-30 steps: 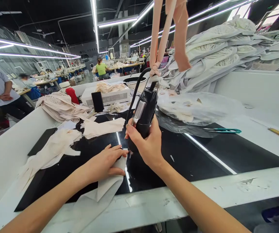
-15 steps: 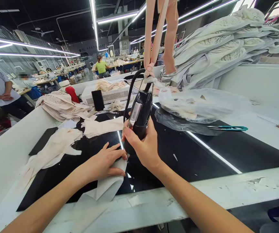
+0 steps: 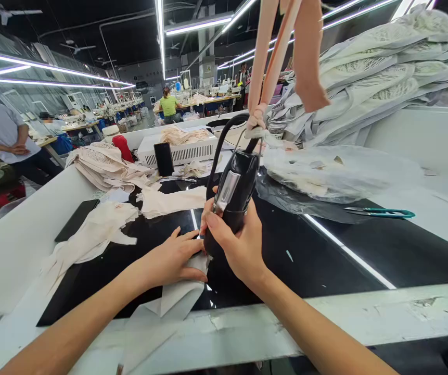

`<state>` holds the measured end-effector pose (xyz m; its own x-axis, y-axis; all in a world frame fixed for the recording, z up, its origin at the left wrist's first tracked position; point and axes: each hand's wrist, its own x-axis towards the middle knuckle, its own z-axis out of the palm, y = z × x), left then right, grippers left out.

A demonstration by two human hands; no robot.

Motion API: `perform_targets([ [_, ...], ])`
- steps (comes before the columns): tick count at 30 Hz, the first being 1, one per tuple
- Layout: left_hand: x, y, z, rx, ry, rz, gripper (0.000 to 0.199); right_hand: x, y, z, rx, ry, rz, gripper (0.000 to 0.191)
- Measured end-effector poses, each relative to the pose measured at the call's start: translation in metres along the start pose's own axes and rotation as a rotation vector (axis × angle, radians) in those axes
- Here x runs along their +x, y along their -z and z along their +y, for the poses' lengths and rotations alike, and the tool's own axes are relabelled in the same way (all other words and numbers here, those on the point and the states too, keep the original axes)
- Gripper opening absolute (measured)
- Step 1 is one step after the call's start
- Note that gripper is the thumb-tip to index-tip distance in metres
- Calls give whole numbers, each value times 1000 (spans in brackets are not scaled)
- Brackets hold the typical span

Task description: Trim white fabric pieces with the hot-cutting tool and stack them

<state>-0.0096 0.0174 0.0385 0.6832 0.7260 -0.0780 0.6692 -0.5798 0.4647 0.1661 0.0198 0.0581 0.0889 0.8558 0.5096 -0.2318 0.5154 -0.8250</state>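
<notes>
My right hand [image 3: 236, 246] grips a black hand-held cutting tool [image 3: 232, 192] that hangs upright from pink fabric straps [image 3: 265, 67], its lower end down at the fabric. My left hand [image 3: 175, 259] lies flat, fingers spread, on a pale cream fabric piece [image 3: 169, 302] that drapes over the near edge of the glossy black table top [image 3: 325, 250]. The tool's tip sits right beside my left fingertips and is hidden behind my right hand.
More cream fabric pieces [image 3: 99, 229] lie left, and a folded pile [image 3: 102, 166] behind. A clear plastic bag [image 3: 336, 174] and green-handled scissors [image 3: 383, 212] sit right. A white box [image 3: 180, 151], a black phone [image 3: 164, 159] and stacked white lace garments [image 3: 375, 78] stand behind. People work at far tables.
The view shifted a little; my hands and the tool stay together on the fabric, with the tool pressed slightly lower toward my left fingertips.
</notes>
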Motion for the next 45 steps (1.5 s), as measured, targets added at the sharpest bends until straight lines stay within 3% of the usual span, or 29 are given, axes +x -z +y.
perform_targets([
  [13,1,0,-7,-29,-52,-15,79,-9,-3,-6,50,-42,-10,30],
  [21,-6,-6,-7,78,-136,97,78,-9,-3,-8,20,-18,-12,25],
  [23,-16,-13,-2,167,-168,216,71,-8,-2,-9,26,-24,-5,26],
  [26,-39,-30,13,331,-109,415,36,-6,3,-12,43,-19,12,28],
  [29,-57,-47,24,436,-89,454,9,-2,6,-14,60,-12,13,30],
  [32,-66,-53,22,439,-105,445,9,2,8,-16,47,-12,33,31],
  [39,-73,-28,-10,408,-364,377,29,-2,9,-21,57,-52,6,30],
  [45,-57,-13,-11,332,-317,415,32,-11,10,-23,88,-80,-41,38],
])
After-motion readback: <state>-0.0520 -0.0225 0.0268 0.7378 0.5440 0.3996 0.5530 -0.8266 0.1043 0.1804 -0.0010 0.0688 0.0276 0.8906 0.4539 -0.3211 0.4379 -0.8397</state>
